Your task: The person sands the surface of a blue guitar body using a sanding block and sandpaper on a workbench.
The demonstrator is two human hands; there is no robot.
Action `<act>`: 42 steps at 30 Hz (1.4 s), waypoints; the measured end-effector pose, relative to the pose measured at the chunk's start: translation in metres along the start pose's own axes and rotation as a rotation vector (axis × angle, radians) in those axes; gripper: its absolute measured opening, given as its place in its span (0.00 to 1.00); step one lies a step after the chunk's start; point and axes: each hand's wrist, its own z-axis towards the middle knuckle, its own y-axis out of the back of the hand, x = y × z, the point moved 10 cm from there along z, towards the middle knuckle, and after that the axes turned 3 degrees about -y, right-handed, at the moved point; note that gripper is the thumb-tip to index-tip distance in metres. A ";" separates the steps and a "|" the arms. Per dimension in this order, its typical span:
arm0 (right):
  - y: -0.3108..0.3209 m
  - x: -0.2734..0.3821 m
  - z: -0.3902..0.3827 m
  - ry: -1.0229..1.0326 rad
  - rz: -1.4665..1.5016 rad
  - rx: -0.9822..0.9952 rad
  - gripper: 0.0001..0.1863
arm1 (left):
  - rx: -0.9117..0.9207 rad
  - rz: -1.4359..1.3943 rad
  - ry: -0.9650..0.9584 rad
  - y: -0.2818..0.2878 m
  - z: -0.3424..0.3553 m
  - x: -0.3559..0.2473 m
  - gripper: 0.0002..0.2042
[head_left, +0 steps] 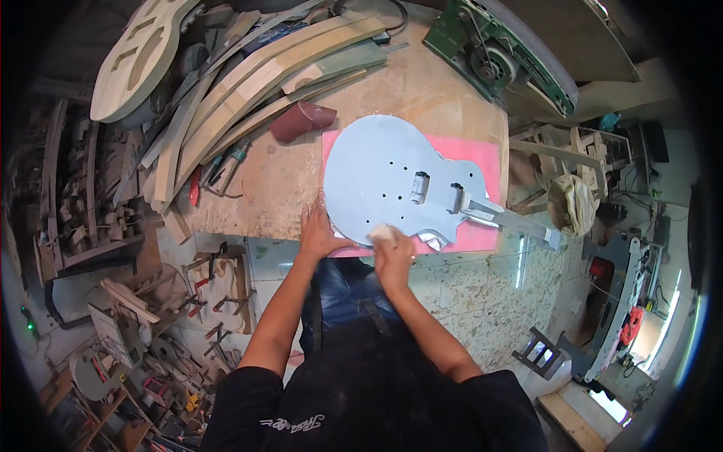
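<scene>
A wooden counter (452, 98) is spreading out beneath the guitar (392, 181), its far left part vanishing under long curved planks (271, 64). These are lying in a heap beyond the guitar and to its left, covering one another so that the lower ones are hard to make out. Beyond the guitar to the right, a green machine (497, 60) is standing. Under the guitar a pink sheet (467, 149) is lying mostly hidden, its edges showing at the right and near sides. The guitar, pale grey, is lying flat, its neck (520, 224) reaching right past the counter's edge. Well off to the guitar's far left, a bare wood body (135, 68) is showing, cut off at the top. Just beyond the guitar's left side, a red-brown roll (301, 122) is lying. The left hand (320, 232) is resting open at the guitar's near left edge, its palm hidden. The right hand (394, 256), blurred, is gripping a pale pad (379, 232) at the guitar's near edge, fingers partly covering it.
</scene>
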 end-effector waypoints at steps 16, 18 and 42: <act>0.010 -0.064 0.046 -0.106 0.036 0.073 0.14 | 0.116 0.000 -0.011 0.019 0.019 -0.040 0.86; 0.022 -0.085 0.068 -0.219 0.029 -0.006 0.14 | 0.202 0.060 0.043 0.020 0.023 -0.040 0.87; 0.019 -0.073 0.049 -0.128 0.091 -0.035 0.13 | 0.247 -0.019 0.030 0.013 0.032 -0.031 0.90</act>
